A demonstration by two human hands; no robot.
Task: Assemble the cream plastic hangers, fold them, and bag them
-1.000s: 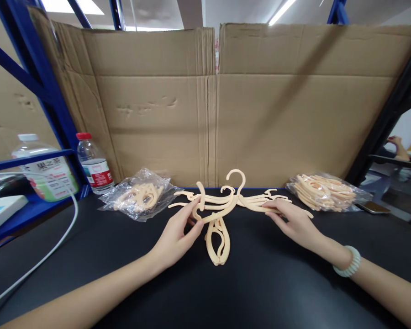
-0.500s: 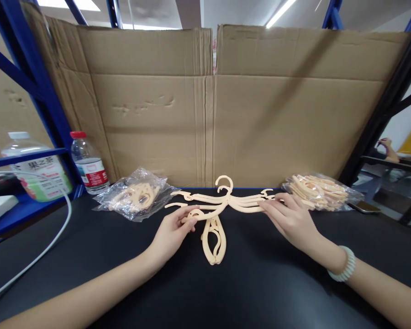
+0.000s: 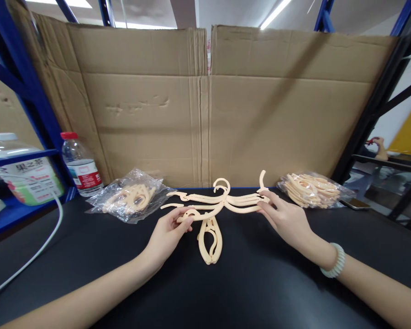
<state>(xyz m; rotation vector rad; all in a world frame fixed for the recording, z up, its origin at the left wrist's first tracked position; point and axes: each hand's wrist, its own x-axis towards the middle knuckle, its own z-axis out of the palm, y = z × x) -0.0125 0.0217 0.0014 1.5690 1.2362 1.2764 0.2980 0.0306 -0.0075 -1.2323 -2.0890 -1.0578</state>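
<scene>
Left hand (image 3: 167,231) pinches 1 end of the front hanger (image 3: 241,210), arms spread over the black table (image 3: 226,292); right hand (image 3: 287,217) grips the other — end piece (image 3: 262,179) upright there, not lowered. Spread hangers (image 3: 203,199) lie behind; 1 folded hanger (image 3: 202,244) lies unopened in front.

Over the middle of the table (image 3: 260,292), opened clothes hangers (image 3: 223,199) extend between the left hand (image 3: 169,230) and right hand (image 3: 286,217), a folded hanger (image 3: 219,240) before them; to the left, a hanger bag (image 3: 128,198), then a water bottle (image 3: 84,169); to the right, a second hanger bag (image 3: 311,188), then a smartphone (image 3: 355,204); behind, upright cardboard panels (image 3: 140,109)
</scene>
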